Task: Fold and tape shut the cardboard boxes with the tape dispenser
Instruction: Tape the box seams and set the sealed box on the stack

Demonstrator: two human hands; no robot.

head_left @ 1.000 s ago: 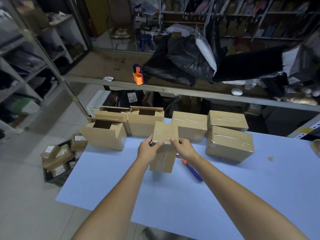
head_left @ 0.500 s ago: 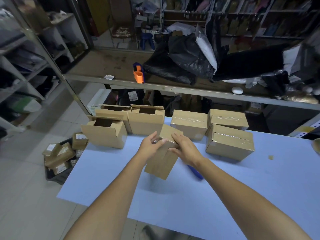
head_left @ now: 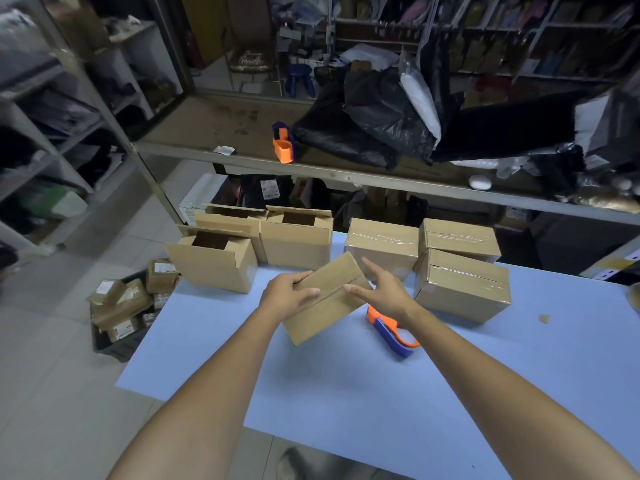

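Note:
A small cardboard box [head_left: 323, 306] hangs tilted above the blue table [head_left: 450, 393], its closed flaps facing up and left. My left hand [head_left: 287, 294] grips its left end, thumb on top. My right hand [head_left: 384, 289] touches its right end with fingers spread. An orange and blue tape dispenser [head_left: 393, 332] lies on the table just under my right wrist. Three open boxes [head_left: 214, 258] stand at the back left. Three taped boxes [head_left: 460, 285] sit at the back right.
A metal shelf [head_left: 346, 174] crosses behind the table, carrying black bags [head_left: 374, 119] and a second orange dispenser [head_left: 283, 143]. A black crate of small parcels [head_left: 124, 306] sits on the floor at the left. Shelving lines the left wall.
The box went from upright to tilted on its side, turning clockwise. My right hand slid to its right end, uncovering the tape dispenser on the table.

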